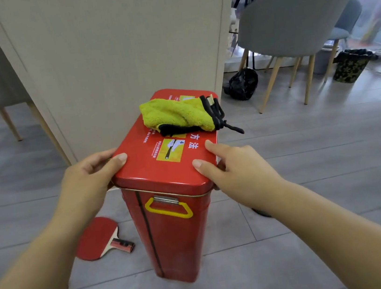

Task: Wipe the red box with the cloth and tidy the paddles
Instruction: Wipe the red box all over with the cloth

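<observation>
A tall red metal box (172, 232) with a yellow handle stands on the floor in front of me. Its red lid (164, 172) carries a crumpled yellow cloth (178, 115) with black edging at the far end. My left hand (89, 180) grips the lid's near left edge, thumb on top. On the near right edge, my right hand (232, 170) grips the lid with its thumb and forefinger on top. A red table tennis paddle (99, 238) lies on the floor left of the box. A dark object's edge shows behind my right forearm; I cannot tell what it is.
A beige partition wall (111, 57) rises just behind the box. Grey chairs (294, 19) with wooden legs stand at the right, with a black bag (241, 84) and a camouflage bin (351, 65) near them. Another chair's legs (10, 123) are at the left.
</observation>
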